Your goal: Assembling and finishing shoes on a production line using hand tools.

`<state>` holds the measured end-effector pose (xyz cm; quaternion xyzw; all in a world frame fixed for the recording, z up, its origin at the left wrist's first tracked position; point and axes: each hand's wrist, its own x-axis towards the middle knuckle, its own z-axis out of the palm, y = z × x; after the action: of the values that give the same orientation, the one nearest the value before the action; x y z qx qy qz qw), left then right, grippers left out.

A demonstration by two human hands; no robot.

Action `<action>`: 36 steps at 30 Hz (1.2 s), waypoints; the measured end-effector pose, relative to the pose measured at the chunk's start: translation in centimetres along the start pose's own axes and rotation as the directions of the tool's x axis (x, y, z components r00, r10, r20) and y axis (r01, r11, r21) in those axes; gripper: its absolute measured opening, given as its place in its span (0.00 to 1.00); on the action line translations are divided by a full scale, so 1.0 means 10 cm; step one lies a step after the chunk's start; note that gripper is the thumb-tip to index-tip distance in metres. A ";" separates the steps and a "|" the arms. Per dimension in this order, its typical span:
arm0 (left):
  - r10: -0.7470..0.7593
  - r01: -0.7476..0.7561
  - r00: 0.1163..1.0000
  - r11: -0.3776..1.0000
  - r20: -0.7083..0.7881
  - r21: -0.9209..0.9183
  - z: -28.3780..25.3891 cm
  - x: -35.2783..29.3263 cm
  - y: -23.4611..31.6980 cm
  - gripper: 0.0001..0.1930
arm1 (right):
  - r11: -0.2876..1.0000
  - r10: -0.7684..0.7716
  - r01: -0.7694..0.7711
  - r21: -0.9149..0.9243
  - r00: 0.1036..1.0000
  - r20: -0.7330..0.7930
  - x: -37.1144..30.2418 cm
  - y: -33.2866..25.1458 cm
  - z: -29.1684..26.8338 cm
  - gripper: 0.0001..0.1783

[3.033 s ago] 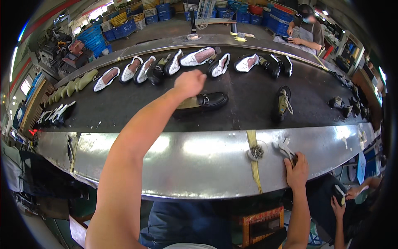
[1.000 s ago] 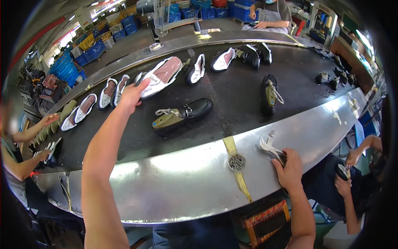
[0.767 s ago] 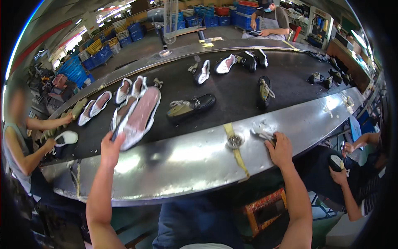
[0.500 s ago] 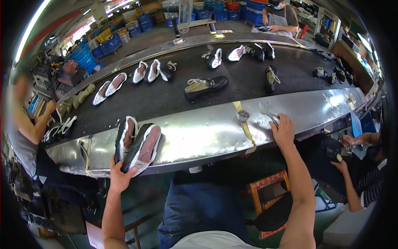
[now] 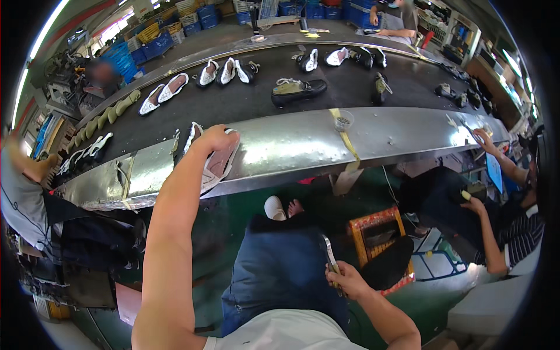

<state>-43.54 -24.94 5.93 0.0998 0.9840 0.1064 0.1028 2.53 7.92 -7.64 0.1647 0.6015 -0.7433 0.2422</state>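
Two black unfinished shoes with white lining edges and pinkish insoles lie at the near edge of the metal ledge. My left hand [image 5: 220, 139] reaches over the right-hand shoe [image 5: 217, 163] and is closed on its far end; the fingertips are partly hidden. Just left of it lies the other shoe [image 5: 191, 136], partly covered by my forearm. Low over my right thigh, my right hand [image 5: 348, 280] is closed round the handles of metal pincers [image 5: 330, 254], whose head points up and away from me.
A small clear cup of tiny metal bits [image 5: 343, 121] stands on the metal ledge [image 5: 291, 137]. Beyond, a dark belt [image 5: 233, 96] carries several shoes. A person [image 5: 513, 227] sits at the right; another [image 5: 29, 186] works at the left. A wooden stool [image 5: 373, 233] stands beside my right leg.
My right hand has picked the pincers up off the ledge and drawn them back over my lap. My left hand has shifted from the shoes' near ends to the right-hand shoe's far end.
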 end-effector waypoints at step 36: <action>0.317 -0.048 0.948 0.221 0.025 -0.974 2.76 -3.09 0.36 0.28 | 0.815 0.001 0.073 -0.574 0.992 0.127 -0.01 0.05 0.82 0.11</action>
<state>-7.10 -23.08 -13.99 0.1419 0.6729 0.6866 0.2359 3.26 -0.12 -6.13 0.0264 0.7856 -0.5390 0.3027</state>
